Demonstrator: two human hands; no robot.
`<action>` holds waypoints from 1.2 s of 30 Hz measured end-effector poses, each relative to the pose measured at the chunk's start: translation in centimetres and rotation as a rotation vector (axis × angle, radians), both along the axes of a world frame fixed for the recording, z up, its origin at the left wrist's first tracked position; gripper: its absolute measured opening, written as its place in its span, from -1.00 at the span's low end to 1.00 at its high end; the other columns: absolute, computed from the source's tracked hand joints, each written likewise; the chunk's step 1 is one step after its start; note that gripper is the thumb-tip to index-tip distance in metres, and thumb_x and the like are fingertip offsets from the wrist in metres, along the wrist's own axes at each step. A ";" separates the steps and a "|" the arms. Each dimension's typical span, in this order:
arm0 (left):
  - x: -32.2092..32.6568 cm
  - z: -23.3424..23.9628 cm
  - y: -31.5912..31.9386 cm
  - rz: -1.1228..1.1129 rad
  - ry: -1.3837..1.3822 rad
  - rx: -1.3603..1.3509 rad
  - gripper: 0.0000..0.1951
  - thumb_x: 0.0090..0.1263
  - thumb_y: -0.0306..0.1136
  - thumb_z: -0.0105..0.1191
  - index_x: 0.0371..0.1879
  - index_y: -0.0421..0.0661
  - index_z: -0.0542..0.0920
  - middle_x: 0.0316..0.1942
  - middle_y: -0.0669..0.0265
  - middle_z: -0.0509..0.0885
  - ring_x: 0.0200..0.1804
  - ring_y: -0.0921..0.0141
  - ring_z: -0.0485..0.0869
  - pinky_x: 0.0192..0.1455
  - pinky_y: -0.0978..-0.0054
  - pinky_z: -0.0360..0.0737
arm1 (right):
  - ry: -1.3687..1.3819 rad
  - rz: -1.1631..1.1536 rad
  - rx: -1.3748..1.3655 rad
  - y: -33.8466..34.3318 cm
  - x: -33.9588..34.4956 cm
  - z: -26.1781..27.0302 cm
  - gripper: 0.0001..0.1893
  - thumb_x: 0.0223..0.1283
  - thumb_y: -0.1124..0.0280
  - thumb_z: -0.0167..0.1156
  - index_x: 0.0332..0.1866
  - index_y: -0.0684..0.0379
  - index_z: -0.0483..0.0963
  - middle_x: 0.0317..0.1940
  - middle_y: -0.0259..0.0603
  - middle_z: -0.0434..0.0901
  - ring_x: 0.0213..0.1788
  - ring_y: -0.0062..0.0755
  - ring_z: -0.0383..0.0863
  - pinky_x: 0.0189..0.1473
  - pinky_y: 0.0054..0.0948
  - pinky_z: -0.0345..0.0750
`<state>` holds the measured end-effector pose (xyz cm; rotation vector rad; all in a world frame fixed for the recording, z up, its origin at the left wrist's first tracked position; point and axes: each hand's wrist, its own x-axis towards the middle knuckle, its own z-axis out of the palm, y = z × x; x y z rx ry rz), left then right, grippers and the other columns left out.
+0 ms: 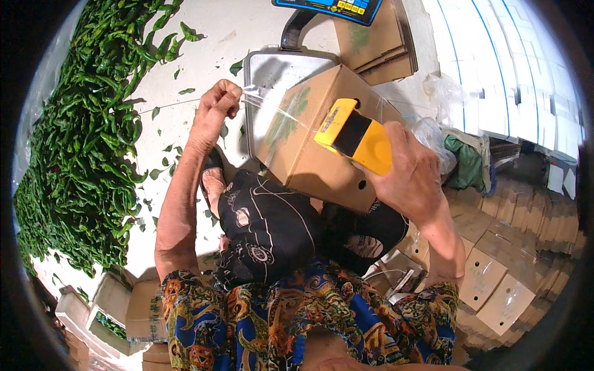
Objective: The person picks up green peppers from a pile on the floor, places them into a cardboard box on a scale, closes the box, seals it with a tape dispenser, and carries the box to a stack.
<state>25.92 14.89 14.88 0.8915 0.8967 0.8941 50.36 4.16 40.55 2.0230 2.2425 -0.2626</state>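
Observation:
A cardboard box (320, 134) with round holes and a green print stands tilted in front of me, partly over the metal platform of a scale (264, 79). My right hand (408, 171) grips a yellow tape dispenser (357, 137) against the box's upper right part. To the left of the box, my left hand (218, 104) pinches the end of a strip of clear tape (274, 107) between thumb and fingers. The strip stretches from there to the box. The scale's blue-edged display (343, 7) is at the top, cut off by the picture's rim.
A large heap of green peppers (93, 139) lies at the left, with loose leaves on the pale floor. Flattened cardboard (380, 41) is behind the box. At the right are plastic bags (431, 134), a green sack (466, 160) and many cardboard boxes (482, 278). Open boxes (109, 301) stand lower left.

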 end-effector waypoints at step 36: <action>12.9 1.7 -0.9 0.036 0.281 0.645 -0.51 0.61 -0.08 -0.24 0.29 -0.22 0.38 0.30 -0.08 0.39 0.34 -0.03 0.37 0.48 0.14 0.25 | 0.057 0.025 0.041 -0.1 0.1 -1.3 -0.46 -0.11 0.39 0.50 0.01 0.18 0.42 -0.30 -0.01 0.59 -0.27 0.13 0.66 -0.28 -0.11 0.60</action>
